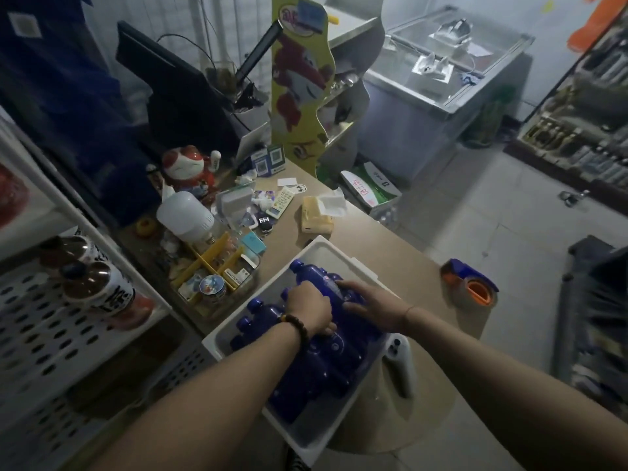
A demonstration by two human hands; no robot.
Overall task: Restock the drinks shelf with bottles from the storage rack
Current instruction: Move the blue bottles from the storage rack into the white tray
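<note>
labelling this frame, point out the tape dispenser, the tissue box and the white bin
tape dispenser (464,270), head view, blue body
tissue box (316,222), head view, yellow side
white bin (337,250), head view, far rim

Tan counter (390,239). Directly on it:
- white bin (339,253), near edge
- tissue box (317,215) beyond the bin
- tape dispenser (470,283), right
- remote (280,202), cat figurine (187,168), large bulb (185,215) and clear divided tray (217,270), left
- white handheld unit (401,365) just beside the bin, possibly a controller
</note>
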